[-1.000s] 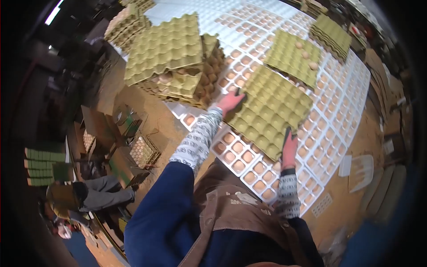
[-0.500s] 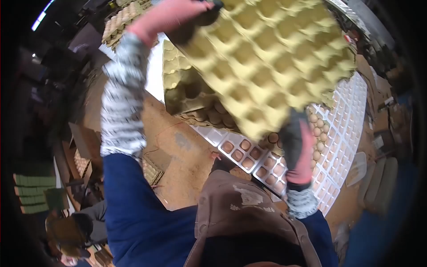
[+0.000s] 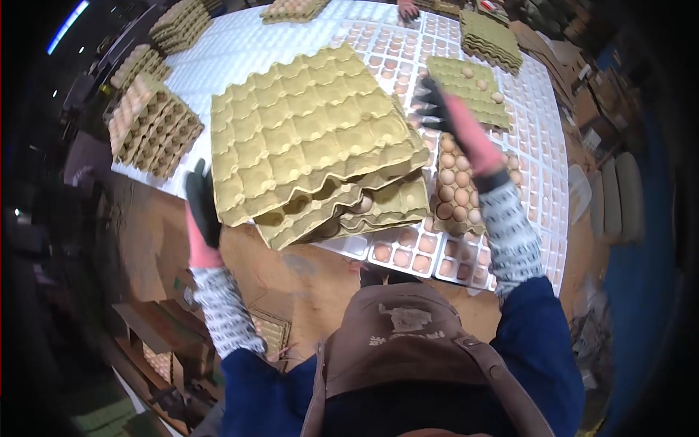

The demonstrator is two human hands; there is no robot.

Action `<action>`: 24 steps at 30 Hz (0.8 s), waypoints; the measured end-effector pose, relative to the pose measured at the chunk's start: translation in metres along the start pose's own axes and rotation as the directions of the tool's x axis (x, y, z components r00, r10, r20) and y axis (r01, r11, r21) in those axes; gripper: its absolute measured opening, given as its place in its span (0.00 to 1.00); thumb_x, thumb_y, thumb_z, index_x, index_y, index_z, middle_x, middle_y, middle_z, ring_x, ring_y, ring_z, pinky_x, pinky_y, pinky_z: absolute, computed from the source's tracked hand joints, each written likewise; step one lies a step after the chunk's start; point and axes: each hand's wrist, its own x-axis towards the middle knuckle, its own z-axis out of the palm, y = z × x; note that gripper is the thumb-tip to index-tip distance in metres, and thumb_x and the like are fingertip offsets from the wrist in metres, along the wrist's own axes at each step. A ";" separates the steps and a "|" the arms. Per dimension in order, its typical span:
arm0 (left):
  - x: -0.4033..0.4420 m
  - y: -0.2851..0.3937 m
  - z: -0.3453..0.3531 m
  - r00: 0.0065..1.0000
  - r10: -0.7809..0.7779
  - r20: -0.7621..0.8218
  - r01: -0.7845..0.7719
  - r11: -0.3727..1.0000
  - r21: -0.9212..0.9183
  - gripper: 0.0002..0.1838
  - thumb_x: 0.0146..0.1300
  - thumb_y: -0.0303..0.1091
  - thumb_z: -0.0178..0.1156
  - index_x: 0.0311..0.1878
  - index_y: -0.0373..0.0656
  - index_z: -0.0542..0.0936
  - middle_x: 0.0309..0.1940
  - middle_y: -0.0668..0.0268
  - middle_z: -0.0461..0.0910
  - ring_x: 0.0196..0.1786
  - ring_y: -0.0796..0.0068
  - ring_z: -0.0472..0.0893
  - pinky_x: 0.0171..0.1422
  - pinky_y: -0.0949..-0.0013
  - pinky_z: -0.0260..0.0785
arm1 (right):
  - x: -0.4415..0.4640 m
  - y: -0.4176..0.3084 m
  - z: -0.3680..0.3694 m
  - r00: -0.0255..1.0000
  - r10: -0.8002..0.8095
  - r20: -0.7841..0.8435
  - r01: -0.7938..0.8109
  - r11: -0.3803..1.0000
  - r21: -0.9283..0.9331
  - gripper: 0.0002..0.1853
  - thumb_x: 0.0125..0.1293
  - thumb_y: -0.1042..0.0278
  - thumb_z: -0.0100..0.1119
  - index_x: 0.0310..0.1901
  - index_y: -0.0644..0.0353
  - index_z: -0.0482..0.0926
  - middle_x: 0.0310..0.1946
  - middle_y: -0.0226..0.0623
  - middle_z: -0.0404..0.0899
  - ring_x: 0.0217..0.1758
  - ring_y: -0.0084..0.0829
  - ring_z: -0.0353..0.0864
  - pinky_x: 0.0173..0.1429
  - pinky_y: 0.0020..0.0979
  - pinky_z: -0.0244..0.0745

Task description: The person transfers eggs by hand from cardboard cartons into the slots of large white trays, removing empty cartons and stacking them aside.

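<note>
A pile of yellowish pulp egg trays point(image 3: 298, 138) lies before me at the table's near edge, the top one askew over those below. Through a gap on its near side an egg point(image 3: 362, 204) shows. My left hand point(image 3: 204, 211), in a pink and dark glove, is upright beside the pile's left edge, fingers stretched; whether it touches cannot be told. My right hand point(image 3: 462, 127) is off the pile's right side with fingers spread, holding nothing. Beneath it sits a tray of brown eggs point(image 3: 457, 186), partly covered by my right wrist.
White plastic egg packs point(image 3: 539, 138) cover much of the table, many filled. A tray with a few eggs point(image 3: 473, 91) lies beyond my right hand. Stacked egg trays point(image 3: 156, 124) stand at the left, more empty trays point(image 3: 491, 40) at the back. Another person's gloved hand point(image 3: 408, 10) shows at the far edge.
The raised egg tray has come down onto the pile, and both hands have let go. My left hand has moved down to the pile's left side; my right hand has moved up and away.
</note>
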 end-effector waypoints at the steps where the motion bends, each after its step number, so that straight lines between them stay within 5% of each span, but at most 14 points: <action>1: -0.016 -0.008 0.012 0.999 0.008 0.045 -0.009 0.999 0.032 0.27 0.71 0.36 0.53 0.70 0.35 0.64 0.68 0.56 0.67 0.67 0.65 0.69 0.71 0.63 0.61 | -0.002 -0.017 0.019 0.975 0.200 0.097 -0.170 0.952 -0.254 0.29 0.77 0.48 0.40 0.70 0.59 0.65 0.61 0.38 0.73 0.60 0.27 0.74 0.66 0.31 0.68; 2: -0.039 -0.013 0.008 0.971 0.162 0.174 -0.237 0.612 0.755 0.29 0.69 0.34 0.54 0.71 0.35 0.62 0.68 0.56 0.67 0.67 0.66 0.69 0.69 0.65 0.62 | 0.011 0.010 0.019 0.969 -0.055 0.240 0.156 0.892 -0.424 0.28 0.77 0.52 0.40 0.71 0.60 0.63 0.65 0.36 0.70 0.65 0.27 0.71 0.70 0.29 0.64; 3: -0.050 -0.017 -0.005 0.920 0.142 0.366 -0.393 0.309 0.866 0.28 0.68 0.26 0.48 0.71 0.34 0.62 0.70 0.55 0.65 0.70 0.66 0.66 0.73 0.65 0.57 | -0.001 -0.003 0.028 0.975 -0.047 0.218 0.109 0.953 -0.284 0.27 0.78 0.55 0.40 0.72 0.60 0.62 0.67 0.36 0.69 0.67 0.27 0.69 0.72 0.29 0.61; 4: -0.064 0.014 0.070 0.998 -0.060 -0.019 0.063 0.938 0.340 0.27 0.67 0.32 0.53 0.68 0.34 0.67 0.64 0.57 0.72 0.63 0.67 0.73 0.66 0.65 0.65 | -0.011 -0.016 0.032 0.979 -0.037 0.201 0.066 0.988 -0.137 0.26 0.78 0.58 0.40 0.72 0.60 0.61 0.68 0.36 0.68 0.68 0.27 0.68 0.73 0.28 0.59; 6: -0.070 0.008 0.073 0.993 -0.036 -0.110 0.077 0.914 0.397 0.28 0.67 0.30 0.51 0.70 0.34 0.65 0.66 0.56 0.70 0.64 0.66 0.72 0.68 0.65 0.62 | 0.010 0.032 0.009 0.958 -0.086 0.274 0.096 0.995 -0.023 0.28 0.77 0.46 0.37 0.70 0.53 0.66 0.65 0.46 0.71 0.63 0.34 0.74 0.71 0.31 0.62; 8: -0.088 0.000 0.065 0.985 -0.034 -0.169 0.110 0.881 0.461 0.29 0.66 0.28 0.49 0.71 0.35 0.63 0.67 0.55 0.67 0.66 0.65 0.70 0.70 0.66 0.60 | 0.002 0.050 0.008 0.783 -0.481 0.393 0.620 0.559 -0.551 0.25 0.73 0.54 0.50 0.64 0.63 0.71 0.50 0.48 0.80 0.51 0.35 0.80 0.57 0.34 0.72; 10: -0.095 0.003 0.072 0.984 0.025 -0.176 0.084 0.806 0.586 0.28 0.69 0.32 0.45 0.72 0.35 0.62 0.68 0.54 0.66 0.67 0.66 0.69 0.72 0.64 0.58 | -0.022 0.026 0.008 0.988 0.073 0.139 -0.019 0.934 -0.357 0.23 0.74 0.58 0.49 0.64 0.63 0.71 0.59 0.44 0.74 0.62 0.30 0.73 0.68 0.30 0.65; 13: -0.083 0.037 0.143 0.954 0.220 0.203 -0.300 0.702 0.647 0.28 0.73 0.37 0.45 0.72 0.34 0.61 0.69 0.53 0.65 0.69 0.64 0.67 0.74 0.62 0.56 | -0.059 0.047 -0.045 0.989 -0.149 -0.019 0.148 0.988 -0.039 0.24 0.71 0.60 0.53 0.64 0.62 0.70 0.57 0.41 0.75 0.61 0.29 0.73 0.65 0.29 0.68; 15: -0.063 0.037 0.175 0.846 0.309 0.435 -0.534 0.465 0.706 0.29 0.74 0.40 0.43 0.72 0.33 0.61 0.70 0.53 0.64 0.70 0.63 0.66 0.75 0.61 0.55 | -0.102 0.032 -0.083 0.975 -0.038 -0.219 0.120 0.919 0.376 0.22 0.71 0.65 0.50 0.63 0.63 0.71 0.58 0.43 0.73 0.61 0.31 0.73 0.67 0.31 0.67; 16: -0.056 0.024 0.195 0.910 0.181 0.372 -0.285 0.927 0.244 0.28 0.75 0.40 0.44 0.73 0.34 0.60 0.71 0.55 0.62 0.72 0.62 0.65 0.76 0.63 0.54 | -0.122 0.039 -0.114 0.953 -0.008 -0.303 0.155 0.872 0.464 0.22 0.70 0.64 0.51 0.64 0.62 0.71 0.59 0.44 0.73 0.62 0.33 0.73 0.67 0.33 0.66; 20: -0.022 0.006 0.188 0.962 0.098 0.256 -0.238 0.761 0.603 0.25 0.76 0.40 0.44 0.70 0.35 0.65 0.68 0.57 0.68 0.69 0.64 0.68 0.74 0.61 0.58 | -0.205 0.104 -0.287 0.777 0.082 -0.624 0.373 0.738 0.562 0.26 0.68 0.61 0.54 0.66 0.60 0.69 0.63 0.48 0.71 0.67 0.39 0.70 0.71 0.37 0.62; 22: -0.004 -0.008 0.151 0.979 0.124 0.162 -0.201 0.708 0.677 0.25 0.76 0.41 0.47 0.68 0.35 0.68 0.64 0.57 0.71 0.67 0.66 0.70 0.73 0.62 0.59 | -0.227 0.130 -0.354 0.681 0.062 -0.729 0.366 0.834 0.413 0.27 0.68 0.60 0.55 0.66 0.62 0.69 0.64 0.49 0.70 0.68 0.41 0.70 0.72 0.38 0.61; 23: 0.006 -0.020 0.125 0.981 0.186 0.053 -0.175 0.737 0.653 0.23 0.73 0.38 0.52 0.65 0.32 0.71 0.62 0.58 0.74 0.64 0.69 0.72 0.70 0.67 0.60 | -0.234 0.139 -0.372 0.627 -0.086 -0.774 0.227 0.971 0.076 0.27 0.69 0.60 0.55 0.65 0.65 0.69 0.65 0.48 0.70 0.68 0.41 0.70 0.71 0.38 0.62; 24: 0.012 -0.027 0.106 0.983 0.178 -0.035 -0.102 0.699 0.708 0.24 0.74 0.41 0.51 0.65 0.32 0.71 0.62 0.59 0.74 0.64 0.69 0.72 0.70 0.67 0.61 | -0.237 0.141 -0.380 0.585 -0.347 -0.733 -0.103 0.865 -0.492 0.27 0.70 0.59 0.54 0.65 0.67 0.69 0.65 0.48 0.70 0.68 0.42 0.69 0.71 0.38 0.62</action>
